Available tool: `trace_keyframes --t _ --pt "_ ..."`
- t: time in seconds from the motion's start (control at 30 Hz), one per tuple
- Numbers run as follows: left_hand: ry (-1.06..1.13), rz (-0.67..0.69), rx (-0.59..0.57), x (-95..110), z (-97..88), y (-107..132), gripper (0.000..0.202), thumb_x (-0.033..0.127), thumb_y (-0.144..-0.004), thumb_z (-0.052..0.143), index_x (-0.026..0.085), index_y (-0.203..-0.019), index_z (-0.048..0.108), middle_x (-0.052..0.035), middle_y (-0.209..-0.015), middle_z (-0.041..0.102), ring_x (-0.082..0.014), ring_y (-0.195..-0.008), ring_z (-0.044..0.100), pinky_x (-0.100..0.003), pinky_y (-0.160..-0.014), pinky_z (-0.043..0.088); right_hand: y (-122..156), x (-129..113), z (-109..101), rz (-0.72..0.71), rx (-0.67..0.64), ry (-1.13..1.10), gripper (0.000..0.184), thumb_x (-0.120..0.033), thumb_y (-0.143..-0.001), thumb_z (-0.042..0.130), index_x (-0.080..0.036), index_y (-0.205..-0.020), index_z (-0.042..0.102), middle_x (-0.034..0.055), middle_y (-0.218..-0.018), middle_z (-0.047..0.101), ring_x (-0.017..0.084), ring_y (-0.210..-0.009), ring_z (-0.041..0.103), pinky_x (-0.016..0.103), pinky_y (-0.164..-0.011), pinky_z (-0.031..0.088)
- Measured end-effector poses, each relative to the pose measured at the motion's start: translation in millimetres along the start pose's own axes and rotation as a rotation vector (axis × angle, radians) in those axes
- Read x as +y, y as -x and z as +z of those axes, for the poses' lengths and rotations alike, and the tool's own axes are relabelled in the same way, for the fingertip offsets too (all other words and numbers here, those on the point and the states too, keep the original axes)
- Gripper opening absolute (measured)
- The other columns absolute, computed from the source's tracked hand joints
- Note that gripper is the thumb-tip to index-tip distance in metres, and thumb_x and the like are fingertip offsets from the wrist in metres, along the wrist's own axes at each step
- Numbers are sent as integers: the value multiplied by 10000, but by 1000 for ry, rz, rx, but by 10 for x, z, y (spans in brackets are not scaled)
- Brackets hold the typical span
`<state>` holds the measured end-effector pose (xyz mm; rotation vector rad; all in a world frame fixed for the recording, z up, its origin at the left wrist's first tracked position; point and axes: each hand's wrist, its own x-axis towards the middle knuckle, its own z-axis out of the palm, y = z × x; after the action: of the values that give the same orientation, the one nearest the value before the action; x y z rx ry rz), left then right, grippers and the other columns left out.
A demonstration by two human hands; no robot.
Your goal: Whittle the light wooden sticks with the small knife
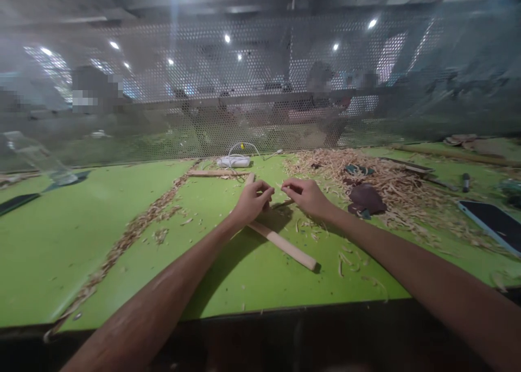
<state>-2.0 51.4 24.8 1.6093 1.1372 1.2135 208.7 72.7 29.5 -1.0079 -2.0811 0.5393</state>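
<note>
Both of my hands hover close together over the green tabletop [195, 274], fingertips facing each other across a small gap. My left hand [253, 201] is closed in a pinch; anything between its thumb and fingers is too small to make out. My right hand [307, 195] pinches in the same way, its contents likewise unclear. Beneath the left hand lies a pale, smooth wooden rod [285, 245], running from behind the fingers toward the lower right. A dark, thin strip shows under the right fingers, partly hidden.
Curly wood shavings [337, 163] pile up at the back right around a dark brown cloth-like piece [367, 199]. A phone [494, 225] lies at the right. A white power strip [234, 161] and another stick [217, 173] lie behind. A clear bottle [43, 160] stands left.
</note>
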Motion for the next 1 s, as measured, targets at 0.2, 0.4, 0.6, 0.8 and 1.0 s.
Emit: trace_keyframes --t 0.2,0.4,0.6,0.8,1.0 --pt "-308 106 -80 -25 -18 28 118 200 -951 693 186 -835 677 -28 -750 711 -169 -658 632 -286 -642 514 -14 -9 -30 2 -37 44 244 -281 -1045 622 -196 -920 814 78 -884 790 198 -733 648 347 -718 479" --pt "-424 177 -119 -47 -47 4 121 79 -904 673 180 -840 693 -67 -881 761 -192 -813 672 -312 -777 554 -23 -45 -58 -8 17 91 165 -141 -983 664 -151 -907 810 109 -897 791 205 -786 651 358 -753 469" --pt "-505 214 -245 -76 -16 24 128 59 -870 711 177 -852 757 -91 -969 746 -207 -857 679 -336 -794 583 -25 48 -48 107 -71 140 134 -156 -966 696 -193 -842 727 95 -868 733 207 -756 611 334 -671 423" --pt "-559 255 -288 -172 28 34 162 52 -877 706 180 -882 807 -93 -1004 722 -202 -873 688 -341 -844 599 -34 160 -34 94 -56 159 179 -48 -887 675 -223 -867 702 76 -924 727 209 -771 609 334 -700 436" --pt "-594 259 -339 -163 20 36 166 92 -893 714 190 -911 847 -107 -1051 736 -228 -919 700 -365 -901 601 -48 232 -32 67 -182 208 154 -75 -848 703 -226 -825 729 87 -929 740 224 -792 636 333 -681 464"
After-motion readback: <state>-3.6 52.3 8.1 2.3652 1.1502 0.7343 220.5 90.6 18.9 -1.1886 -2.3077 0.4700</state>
